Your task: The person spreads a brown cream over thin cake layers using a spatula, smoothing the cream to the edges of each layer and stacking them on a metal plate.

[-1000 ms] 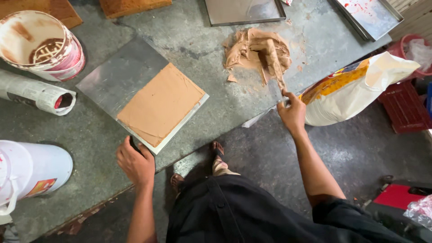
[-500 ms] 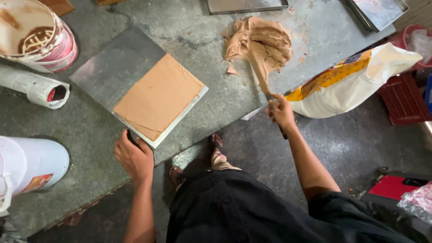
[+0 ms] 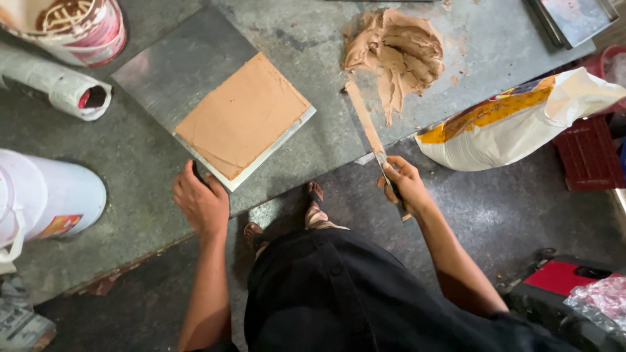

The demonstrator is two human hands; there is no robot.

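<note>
1. On the grey worktop [image 3: 313, 143], your right hand [image 3: 405, 186] grips the handle of a long flat spreading blade [image 3: 364, 117], fingers wrapped shut around it; the blade's far end lies at the foot of the brown paste mound [image 3: 398, 55].
2. Your left hand [image 3: 201, 203] rests at the near corner of the metal tile [image 3: 215, 107]. The fingers look loosely curled against its edge, but you cannot tell whether they pinch it or only steady it.
3. The paste looks soft, wet and sticky: expect it to cling to the blade and sag if carried far, so keep loads small and the blade flat.
4. The blade is probably thin, stiff and smeared, so hold only the handle.
5. The tile looks rigid and fairly heavy, with a smooth brown coat [image 3: 242, 117] over its near half; take it by the bare edges, never the coated face.
6. A white bucket [image 3: 45, 195] at the left, a paste-stained pail [image 3: 72, 26] and a metal tray [image 3: 574, 19] are cut off by the frame.
7. The blade handle is mostly hidden in your fist, and a dark object under the left palm is hard to make out.
8. A filled sack [image 3: 515, 120] leans at the worktop's right edge.
</note>
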